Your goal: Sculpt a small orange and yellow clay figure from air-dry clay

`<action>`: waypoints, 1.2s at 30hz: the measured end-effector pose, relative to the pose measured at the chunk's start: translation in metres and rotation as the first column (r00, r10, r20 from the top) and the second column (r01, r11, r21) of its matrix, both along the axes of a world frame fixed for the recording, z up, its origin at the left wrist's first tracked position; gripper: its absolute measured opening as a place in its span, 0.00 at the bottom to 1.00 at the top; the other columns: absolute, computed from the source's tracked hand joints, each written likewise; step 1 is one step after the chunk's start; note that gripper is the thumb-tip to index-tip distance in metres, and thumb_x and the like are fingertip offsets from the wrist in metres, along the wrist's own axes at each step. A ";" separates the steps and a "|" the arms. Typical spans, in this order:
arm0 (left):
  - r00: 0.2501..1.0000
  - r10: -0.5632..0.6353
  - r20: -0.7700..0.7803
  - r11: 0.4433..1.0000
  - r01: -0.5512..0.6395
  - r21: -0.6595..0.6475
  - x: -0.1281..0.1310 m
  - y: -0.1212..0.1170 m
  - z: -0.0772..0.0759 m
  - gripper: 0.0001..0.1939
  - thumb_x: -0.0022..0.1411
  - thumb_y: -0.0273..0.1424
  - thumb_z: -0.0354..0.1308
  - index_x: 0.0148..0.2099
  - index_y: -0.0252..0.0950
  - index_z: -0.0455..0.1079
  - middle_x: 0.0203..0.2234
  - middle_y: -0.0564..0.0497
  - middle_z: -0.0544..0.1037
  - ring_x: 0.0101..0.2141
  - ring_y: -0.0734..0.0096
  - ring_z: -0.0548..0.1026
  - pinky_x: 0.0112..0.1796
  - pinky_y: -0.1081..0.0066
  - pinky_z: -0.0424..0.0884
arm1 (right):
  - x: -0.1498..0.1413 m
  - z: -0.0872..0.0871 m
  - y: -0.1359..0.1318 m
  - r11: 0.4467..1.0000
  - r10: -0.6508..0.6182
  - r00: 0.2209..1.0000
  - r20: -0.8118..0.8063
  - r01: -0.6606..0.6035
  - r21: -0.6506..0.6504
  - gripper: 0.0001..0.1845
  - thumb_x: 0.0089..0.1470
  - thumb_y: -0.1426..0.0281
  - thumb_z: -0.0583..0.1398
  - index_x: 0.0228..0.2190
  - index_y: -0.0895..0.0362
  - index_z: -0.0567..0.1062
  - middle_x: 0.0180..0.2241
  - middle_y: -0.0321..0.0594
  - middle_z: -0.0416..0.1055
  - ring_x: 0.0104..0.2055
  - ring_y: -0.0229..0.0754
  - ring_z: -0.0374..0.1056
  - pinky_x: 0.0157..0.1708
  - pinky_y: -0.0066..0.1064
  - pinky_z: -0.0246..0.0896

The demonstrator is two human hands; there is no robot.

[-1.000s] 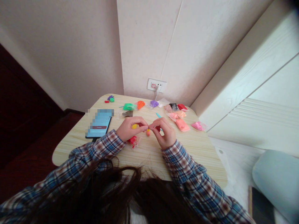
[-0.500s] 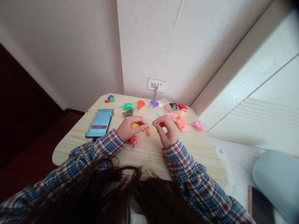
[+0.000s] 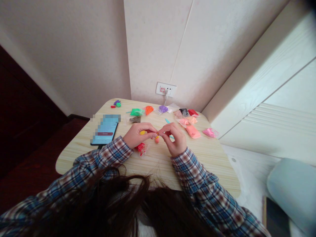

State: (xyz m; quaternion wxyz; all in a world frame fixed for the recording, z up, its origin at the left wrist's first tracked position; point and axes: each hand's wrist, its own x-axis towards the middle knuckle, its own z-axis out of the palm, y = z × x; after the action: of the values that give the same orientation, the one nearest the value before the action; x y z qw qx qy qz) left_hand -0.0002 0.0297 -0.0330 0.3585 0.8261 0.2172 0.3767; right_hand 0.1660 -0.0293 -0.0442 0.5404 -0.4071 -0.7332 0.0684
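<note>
Both pinches narrow: left hand (image 3: pixel 137 134) and right hand (image 3: pixel 175 141) meet tip to tip over the table (image 3: pixel 153 166); can't tell if the tips close fully or what's between them, too small. Small yellow-and-pink piece (image 3: pixel 157 140) is right under my fingertips; can't tell if left fingers carry it or it sits on the table. Around: yellow lump (image 3: pixel 142 133) partly behind left fingers, bag of red bits (image 3: pixel 141 148) just nearside of them, phone (image 3: pixel 104 130) farther left by my sleeve. Turquoise tool (image 3: pixel 167 120) lies beyond the right hand, which blocks the view behind it. Brown bag (image 3: pixel 135 119) beyond the left hand; green bag (image 3: pixel 135 112), orange bag (image 3: pixel 149 110), purple bag (image 3: pixel 163 109) along the far side. Coral bag (image 3: pixel 193 131) is right of the right hand, pink bag (image 3: pixel 210 132) near the right edge. Vs 0.5 s ago: gap between my 2 hands is gone, right tips now at left tips, like 1.0 s ago. Bags and phone unmoved.
</note>
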 end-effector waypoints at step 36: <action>1.000 -0.024 -0.004 0.997 0.023 -0.079 -0.002 -0.003 0.001 0.09 0.58 0.31 0.55 0.29 0.31 0.71 0.23 0.50 0.76 0.25 0.76 0.71 0.30 0.75 0.68 | 0.011 -0.008 0.017 0.916 0.027 0.798 -0.602 -0.262 -0.306 0.15 0.46 0.57 0.61 0.30 0.56 0.71 0.27 0.33 0.67 0.17 0.27 0.56 0.16 0.24 0.51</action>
State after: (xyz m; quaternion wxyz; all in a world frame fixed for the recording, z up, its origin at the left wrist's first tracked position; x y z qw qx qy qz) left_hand -0.0018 0.0267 -0.0316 0.3947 0.8147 0.2230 0.3616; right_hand 0.1766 -0.0125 -0.0526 0.6450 -0.4029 -0.5333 0.3704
